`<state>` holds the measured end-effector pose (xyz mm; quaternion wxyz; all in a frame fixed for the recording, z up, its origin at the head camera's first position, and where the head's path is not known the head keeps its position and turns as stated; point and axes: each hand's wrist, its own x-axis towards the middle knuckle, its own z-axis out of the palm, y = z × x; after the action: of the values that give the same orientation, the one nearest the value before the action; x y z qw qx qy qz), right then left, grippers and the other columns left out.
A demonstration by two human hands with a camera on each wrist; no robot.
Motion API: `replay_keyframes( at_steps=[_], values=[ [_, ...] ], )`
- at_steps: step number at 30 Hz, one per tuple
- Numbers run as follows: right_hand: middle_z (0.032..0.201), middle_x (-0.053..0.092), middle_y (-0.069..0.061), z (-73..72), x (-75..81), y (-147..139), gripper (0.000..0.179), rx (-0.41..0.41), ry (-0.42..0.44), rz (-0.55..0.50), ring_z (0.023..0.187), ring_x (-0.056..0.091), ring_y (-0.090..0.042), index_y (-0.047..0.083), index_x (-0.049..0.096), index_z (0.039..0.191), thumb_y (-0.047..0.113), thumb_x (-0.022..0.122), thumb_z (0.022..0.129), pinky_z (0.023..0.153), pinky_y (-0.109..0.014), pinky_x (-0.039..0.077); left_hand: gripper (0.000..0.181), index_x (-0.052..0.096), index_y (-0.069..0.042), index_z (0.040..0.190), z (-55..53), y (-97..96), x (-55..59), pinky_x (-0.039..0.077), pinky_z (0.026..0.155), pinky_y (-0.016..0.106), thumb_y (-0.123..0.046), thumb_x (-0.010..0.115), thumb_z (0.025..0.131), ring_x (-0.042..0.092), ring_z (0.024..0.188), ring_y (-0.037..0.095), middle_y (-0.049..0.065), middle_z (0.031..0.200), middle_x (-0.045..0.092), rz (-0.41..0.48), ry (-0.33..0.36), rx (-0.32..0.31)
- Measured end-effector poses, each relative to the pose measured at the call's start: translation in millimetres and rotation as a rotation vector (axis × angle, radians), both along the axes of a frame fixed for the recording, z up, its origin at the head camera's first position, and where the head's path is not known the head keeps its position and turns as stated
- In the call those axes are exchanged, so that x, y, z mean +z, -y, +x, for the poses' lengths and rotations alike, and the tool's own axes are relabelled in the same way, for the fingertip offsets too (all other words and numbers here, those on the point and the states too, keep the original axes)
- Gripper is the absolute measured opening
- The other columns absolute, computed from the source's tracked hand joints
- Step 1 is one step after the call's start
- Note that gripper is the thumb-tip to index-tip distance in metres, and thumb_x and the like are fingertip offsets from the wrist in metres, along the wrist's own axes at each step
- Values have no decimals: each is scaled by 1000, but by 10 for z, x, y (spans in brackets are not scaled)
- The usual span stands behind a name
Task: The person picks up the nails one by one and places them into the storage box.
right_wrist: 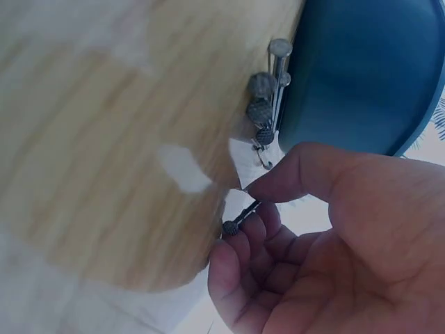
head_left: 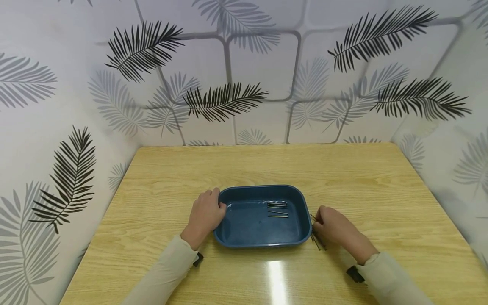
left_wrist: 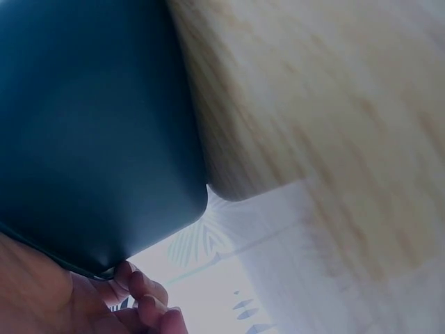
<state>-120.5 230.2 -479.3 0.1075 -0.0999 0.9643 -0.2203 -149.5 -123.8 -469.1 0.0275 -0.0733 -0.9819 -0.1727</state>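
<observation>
Thin, dark, round-headed nails [right_wrist: 261, 111] lie on the surface [head_left: 381, 190] beside the blue tray [head_left: 263, 245], others inside it. Your right hand [head_left: 335, 224] pinches one nail [right_wrist: 244, 215] with thumb and fingers; your left hand [head_left: 206, 212] grips the tray's left end.

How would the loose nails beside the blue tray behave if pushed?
The loose nails look metallic, so probably stiff. Slim, straight shafts suggest rolling, though broad heads may make them veer. Bunched closely, they'd likely shift together.
</observation>
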Motion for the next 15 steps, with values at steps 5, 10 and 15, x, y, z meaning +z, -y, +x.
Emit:
replay_keyframes(
  at_steps=[5,10,15],
  values=[
    [78,55,-3,-1,24,-30,6,-18,-21,-22,68,50,-16,4,58,86,9,58,83,61,-34,42,19,55,-7,101,-2,-3,1,39,62,37,-19,52,86,46,70,22,5,78,48,-2,4,2],
    [76,54,-1,-18,49,-58,6,-6,-78,-36,66,50,-15,5,57,88,10,60,86,59,-33,42,19,55,-7,100,2,-3,7,39,62,36,-19,52,86,46,70,22,5,78,48,0,3,2],
    [74,52,0,-55,135,-77,6,43,-207,-45,64,47,-13,5,58,86,6,63,83,58,-32,41,17,54,-7,99,2,-4,6,39,61,36,-18,52,86,45,69,22,4,77,47,7,-1,0]
  ],
)
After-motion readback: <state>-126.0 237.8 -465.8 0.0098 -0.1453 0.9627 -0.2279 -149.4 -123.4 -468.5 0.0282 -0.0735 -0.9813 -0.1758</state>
